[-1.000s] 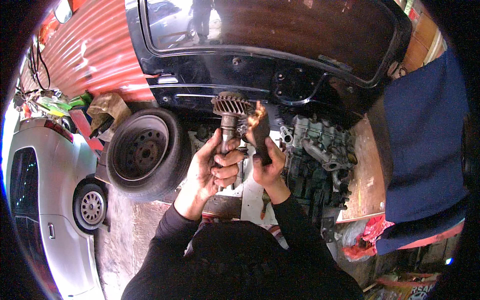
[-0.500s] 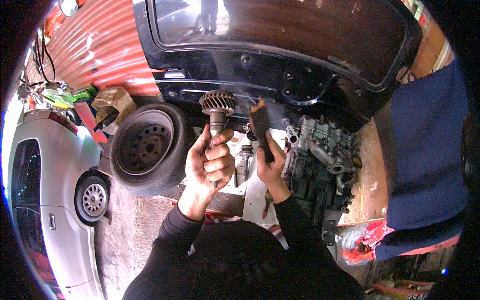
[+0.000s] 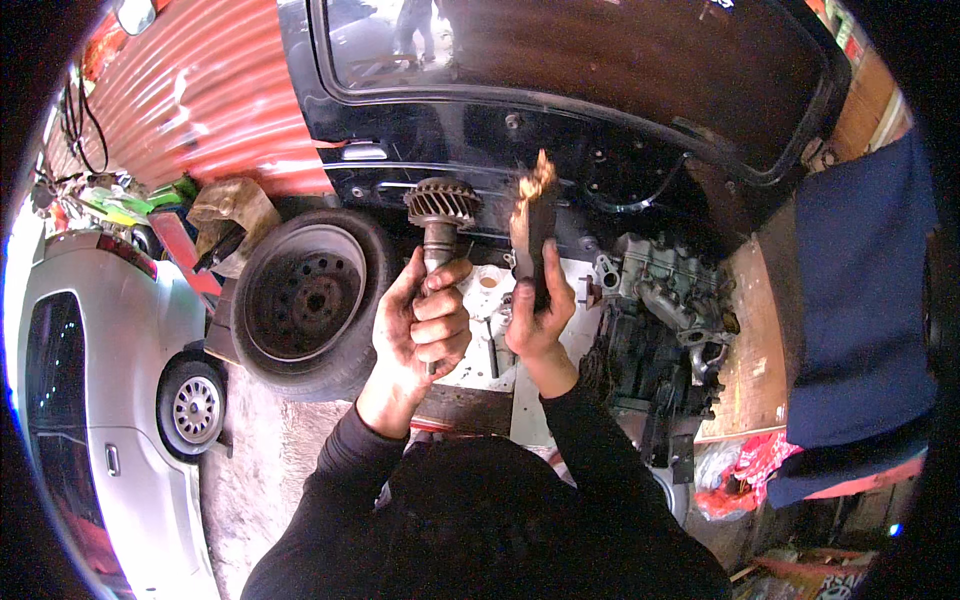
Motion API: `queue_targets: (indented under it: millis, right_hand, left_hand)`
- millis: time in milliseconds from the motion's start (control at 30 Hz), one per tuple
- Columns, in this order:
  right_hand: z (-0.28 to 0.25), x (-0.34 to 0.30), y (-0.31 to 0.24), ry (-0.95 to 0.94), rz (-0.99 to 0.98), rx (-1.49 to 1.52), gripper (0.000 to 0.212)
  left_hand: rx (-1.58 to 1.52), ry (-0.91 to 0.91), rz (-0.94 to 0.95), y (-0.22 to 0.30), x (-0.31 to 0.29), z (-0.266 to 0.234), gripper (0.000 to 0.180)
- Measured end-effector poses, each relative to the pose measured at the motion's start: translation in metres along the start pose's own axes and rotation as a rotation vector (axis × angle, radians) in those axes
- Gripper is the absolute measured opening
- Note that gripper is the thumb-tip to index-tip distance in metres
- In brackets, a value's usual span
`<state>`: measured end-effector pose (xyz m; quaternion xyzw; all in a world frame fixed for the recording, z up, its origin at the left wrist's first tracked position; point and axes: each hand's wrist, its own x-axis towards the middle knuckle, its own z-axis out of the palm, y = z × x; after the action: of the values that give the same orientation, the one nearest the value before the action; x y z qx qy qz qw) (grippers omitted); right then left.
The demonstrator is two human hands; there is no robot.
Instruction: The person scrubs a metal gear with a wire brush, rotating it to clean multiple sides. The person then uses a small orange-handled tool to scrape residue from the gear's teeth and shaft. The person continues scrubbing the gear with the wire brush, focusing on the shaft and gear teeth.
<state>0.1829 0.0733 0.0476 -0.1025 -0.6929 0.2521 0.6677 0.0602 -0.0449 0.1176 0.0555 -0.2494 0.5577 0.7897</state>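
My left hand [image 3: 424, 322] is closed around the lower shaft of a metal gear shaft [image 3: 441, 205], held upright with its toothed helical gear on top. To its right, my right hand [image 3: 543, 325] grips a dark, flat block [image 3: 537, 240] that looks like wood, with a ragged, pale, splintered-looking upper end. The block stands almost upright, apart from the gear. Its lower end is hidden by my fingers. Below and between my hands, a white board [image 3: 470, 374] bears small metal parts [image 3: 498, 342], partly covered by my right hand.
A wheel with a tyre [image 3: 303, 300] leans at the left, with a silver car [image 3: 130, 400] beyond it. An engine block [image 3: 660, 310] stands close on the right. A black vehicle door panel [image 3: 480, 130] fills the back; dark blue cloth [image 3: 860, 300] hangs far right.
The dark block in my right hand has tipped up and turned, showing more of its pale ragged end. My left hand keeps the gear shaft upright. The view has shifted slightly.
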Motion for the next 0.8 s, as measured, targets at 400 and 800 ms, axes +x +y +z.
queue_targets:
  millis: [400, 800]
  right_hand:
    - [0.02, 0.012, -0.011, 0.025, -0.138, -0.089, 0.056]
    - [0.026, 0.02, -0.03, 0.06, -0.097, -0.07, 0.049]
  left_hand:
    - [-0.008, 0.016, -0.057, 0.019, -0.01, 0.013, 0.036]
    - [-0.018, 0.031, -0.101, 0.025, -0.023, 0.017, 0.037]
